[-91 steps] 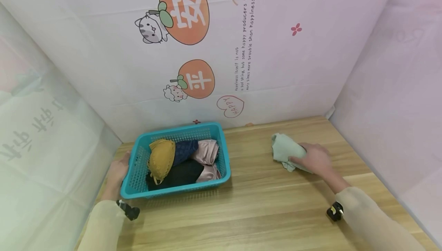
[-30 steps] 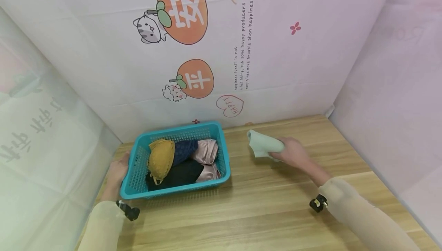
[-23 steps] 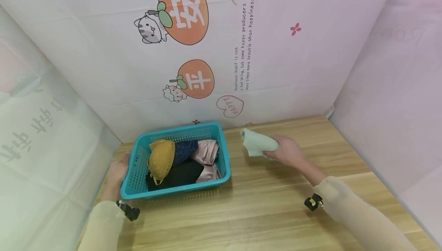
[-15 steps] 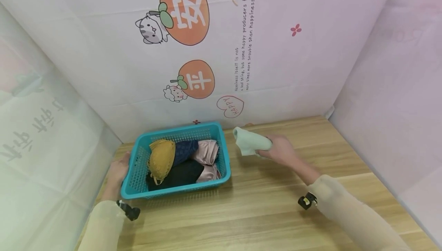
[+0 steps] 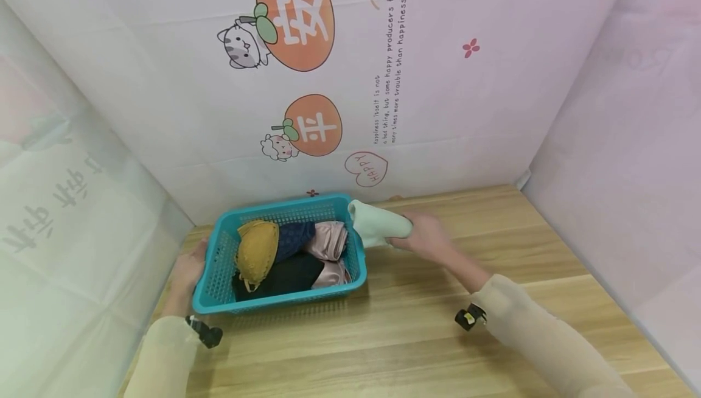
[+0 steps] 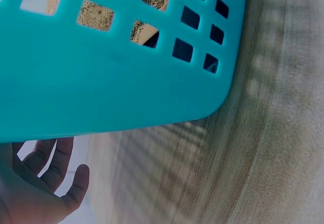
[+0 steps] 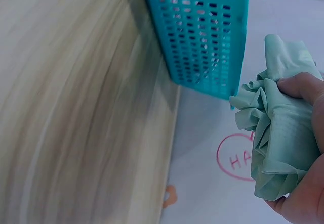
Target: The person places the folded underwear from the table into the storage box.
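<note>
In my right hand [image 5: 427,237] I grip a rolled, pale green cloth [image 5: 378,224] between thumb and fingers. Its thin, gathered edges show in the right wrist view, where the cloth [image 7: 288,133] hangs clear of the table. The roll's far end overlaps the right rim of a turquoise plastic basket [image 5: 274,308] in the head view. My left hand [image 5: 188,270] rests against the basket's left side, some fingertips hidden by the rim. Its visible fingers [image 6: 59,163] are relaxed. Inside lie a mustard-yellow bra [image 5: 257,255], dark blue cloth [image 5: 294,240], black cloth [image 5: 287,276] and shiny pink cloth [image 5: 328,240].
The basket stands on a wood-grain table [image 5: 383,337], close to the printed white back wall [image 5: 438,130]. Cloth-covered walls also rise at the left [image 5: 66,215] and right [image 5: 630,160]. Each wrist carries a small black camera.
My right hand has carried the green cloth leftward from the table's right part to the basket's right rim. The left hand and the basket have stayed in place.
</note>
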The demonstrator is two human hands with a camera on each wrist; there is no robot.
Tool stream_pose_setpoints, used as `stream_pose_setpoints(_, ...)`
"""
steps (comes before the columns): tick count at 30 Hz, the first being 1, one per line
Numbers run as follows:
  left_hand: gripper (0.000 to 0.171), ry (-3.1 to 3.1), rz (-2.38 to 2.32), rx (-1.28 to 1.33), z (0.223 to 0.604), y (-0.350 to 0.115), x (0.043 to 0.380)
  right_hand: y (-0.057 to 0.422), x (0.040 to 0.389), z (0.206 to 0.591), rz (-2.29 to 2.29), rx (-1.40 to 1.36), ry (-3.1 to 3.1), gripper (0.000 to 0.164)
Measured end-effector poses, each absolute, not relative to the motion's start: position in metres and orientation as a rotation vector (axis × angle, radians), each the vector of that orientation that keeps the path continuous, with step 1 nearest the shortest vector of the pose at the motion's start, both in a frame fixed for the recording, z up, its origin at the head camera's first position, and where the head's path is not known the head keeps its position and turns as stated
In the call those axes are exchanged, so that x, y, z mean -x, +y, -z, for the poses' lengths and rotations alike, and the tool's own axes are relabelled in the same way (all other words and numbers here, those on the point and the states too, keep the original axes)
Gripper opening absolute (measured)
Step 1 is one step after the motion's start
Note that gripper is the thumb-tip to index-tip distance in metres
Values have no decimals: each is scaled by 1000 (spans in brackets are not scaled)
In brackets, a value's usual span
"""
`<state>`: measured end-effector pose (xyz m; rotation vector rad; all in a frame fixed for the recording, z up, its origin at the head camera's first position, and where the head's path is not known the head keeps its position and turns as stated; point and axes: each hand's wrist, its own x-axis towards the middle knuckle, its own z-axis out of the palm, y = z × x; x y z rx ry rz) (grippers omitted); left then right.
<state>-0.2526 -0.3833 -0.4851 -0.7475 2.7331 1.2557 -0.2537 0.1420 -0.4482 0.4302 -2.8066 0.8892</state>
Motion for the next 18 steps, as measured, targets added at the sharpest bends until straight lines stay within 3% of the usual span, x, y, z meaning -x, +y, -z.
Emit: stream_pose_setpoints(18, 95, 2744, -1268, 684, 487, -386, 254, 83, 252, 431, -936, -603, -2797, 51)
